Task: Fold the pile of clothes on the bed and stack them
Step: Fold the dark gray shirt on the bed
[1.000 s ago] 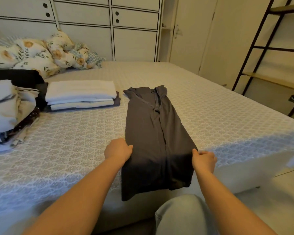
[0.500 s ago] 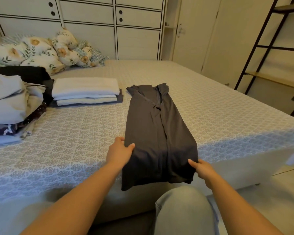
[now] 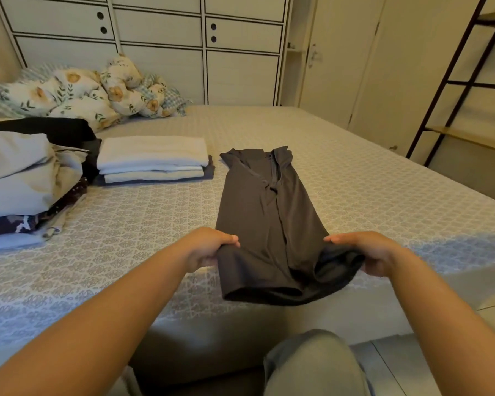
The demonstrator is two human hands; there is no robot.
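Left hand (image 3: pixel 209 248) and right hand (image 3: pixel 366 252) each grip the shirt (image 3: pixel 269 224) hem (lifted clear of the bed (image 3: pixel 383 181)), likely to fold it upward.

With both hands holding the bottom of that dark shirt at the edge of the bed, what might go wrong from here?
1. The left hand and right hand grip the dark shirt only at its sides, so its sagging hem may bunch as it is folded up.
2. The side folds lie loose and could open as the hem lifts.
3. The hem hangs past the bed edge; if released, the shirt might slide off.
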